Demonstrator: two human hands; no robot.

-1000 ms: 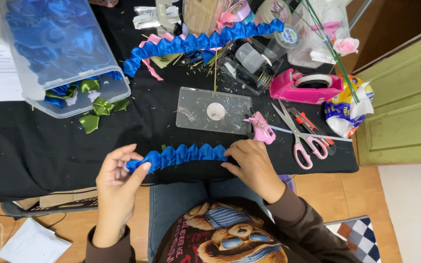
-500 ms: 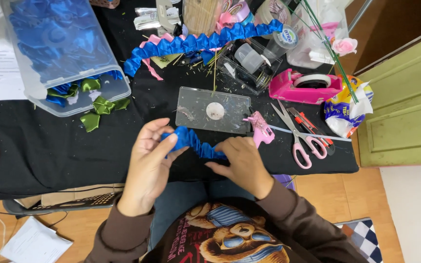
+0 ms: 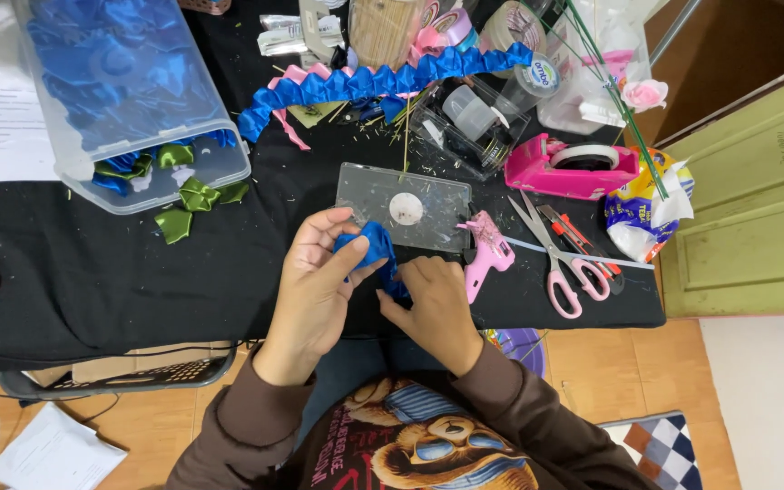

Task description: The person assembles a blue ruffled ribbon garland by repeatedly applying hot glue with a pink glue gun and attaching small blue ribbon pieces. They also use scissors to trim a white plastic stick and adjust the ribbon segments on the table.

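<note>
1. Head view: the blue ribbon strip, stretched wide a second ago, is now bunched between the hands.
2. Left hand and right hand pinch it above the table, beside the pink glue gun.

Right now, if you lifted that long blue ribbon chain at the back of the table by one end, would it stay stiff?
Probably not. The ribbon chain already curves across the clutter, so it likely droops. It looks like folded satin, so probably light and a bit slippery.
</note>
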